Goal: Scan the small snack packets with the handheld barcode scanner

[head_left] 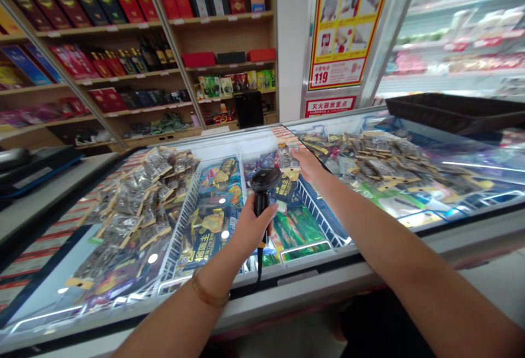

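My left hand (255, 224) is closed around the handle of a black barcode scanner (264, 179), which stands upright over the chest freezer with its cord hanging down. Farther forward, the fingers of my right hand (305, 162) grip a small clear-fronted packet (287, 156) with a tan edge. The scanner head is close to this packet, just to its left. Under both hands, wire baskets (315, 207) in the freezer hold blue and green bags of frozen food (297, 226).
Similar small packets lie in a pile (141, 191) on the left glass and another pile (379, 156) on the right. A dark tray (455, 112) rests at the right. Behind stand shelves of boxes (221, 16) and a red poster (348, 24). The freezer's front rim (299, 281) runs nearest me.
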{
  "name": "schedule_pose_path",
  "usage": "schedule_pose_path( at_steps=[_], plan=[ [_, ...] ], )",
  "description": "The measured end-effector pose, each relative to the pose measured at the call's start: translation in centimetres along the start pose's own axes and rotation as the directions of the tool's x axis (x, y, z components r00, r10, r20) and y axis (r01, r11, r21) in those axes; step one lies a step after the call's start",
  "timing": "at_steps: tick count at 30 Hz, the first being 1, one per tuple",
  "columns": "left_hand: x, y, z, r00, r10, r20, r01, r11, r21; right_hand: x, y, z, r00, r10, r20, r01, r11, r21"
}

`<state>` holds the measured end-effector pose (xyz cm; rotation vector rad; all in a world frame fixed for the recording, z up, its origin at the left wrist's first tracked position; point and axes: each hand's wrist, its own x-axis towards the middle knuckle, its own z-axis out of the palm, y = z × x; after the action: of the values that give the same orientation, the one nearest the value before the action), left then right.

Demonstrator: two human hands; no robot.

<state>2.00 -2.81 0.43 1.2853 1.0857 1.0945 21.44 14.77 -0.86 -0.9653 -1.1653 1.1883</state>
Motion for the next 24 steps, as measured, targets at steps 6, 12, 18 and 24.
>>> schedule_pose_path(
  at_steps=[6, 12, 18, 24],
  plan=[
    [0.1, -0.4, 0.0, 1.0, 0.016, 0.016, -0.017, 0.997, 0.07, -0.9, -0.2, 1.5, 0.997, 0.07, 0.027, -0.074, 0.969, 0.236],
    [0.2, -0.3, 0.3, 0.999, 0.022, 0.048, -0.028, 0.989, 0.142, -1.3, -0.4, 2.2, 0.997, 0.037, 0.064, -0.053, 0.963, 0.264],
    [0.2, -0.4, 0.3, 0.998, -0.001, 0.059, -0.01, 0.984, 0.177, -1.7, -1.0, 2.5, 0.998, 0.011, 0.067, -0.028, 0.964, 0.263],
    [0.3, -0.2, 0.5, 0.999, -0.006, 0.047, -0.001, 0.99, 0.14, -1.2, -0.4, 2.4, 0.998, -0.005, 0.056, -0.005, 0.985, 0.171]
  ],
)
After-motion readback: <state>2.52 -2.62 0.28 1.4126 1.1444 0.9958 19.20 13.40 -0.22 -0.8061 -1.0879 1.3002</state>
